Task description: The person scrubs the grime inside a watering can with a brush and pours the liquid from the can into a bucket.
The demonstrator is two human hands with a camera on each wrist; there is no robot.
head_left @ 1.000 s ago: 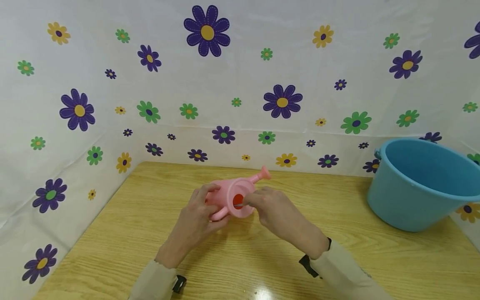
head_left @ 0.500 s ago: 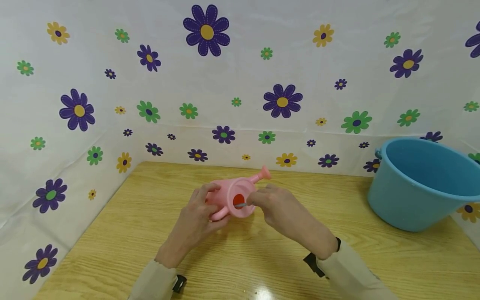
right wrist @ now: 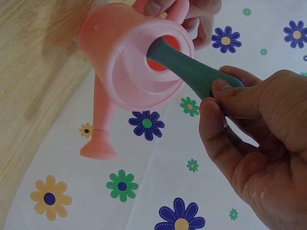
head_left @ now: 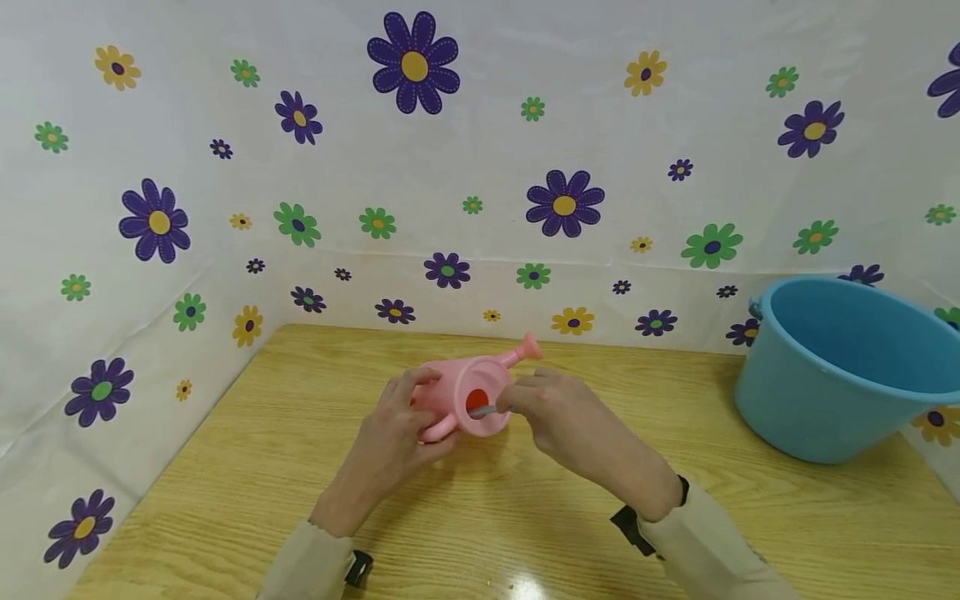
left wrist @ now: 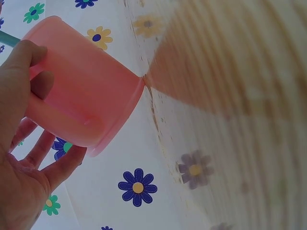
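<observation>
Compared with one second ago, the right hand [head_left: 561, 412] stands slightly more to the right, and more of the green handle [head_left: 483, 410] shows outside the can; the left hand [head_left: 386, 442] remains in its place. In the head view, the pink watering can [head_left: 454, 382] is near the centre of the frame, tilted, with its mouth toward the viewer. The left hand grasps it around the body, on the left side. At the right edge is a blue bucket [head_left: 813, 404] on the wooden table [head_left: 615, 392], before a flowered cloth [head_left: 472, 158].

In the left wrist view, the can is at upper left, held by the left fingers, and its lower edge meets the table.

In the right wrist view, the right thumb and fingers pinch the green handle at the right of centre; its other end enters the round hole of the can, at upper centre, where something red shows
</observation>
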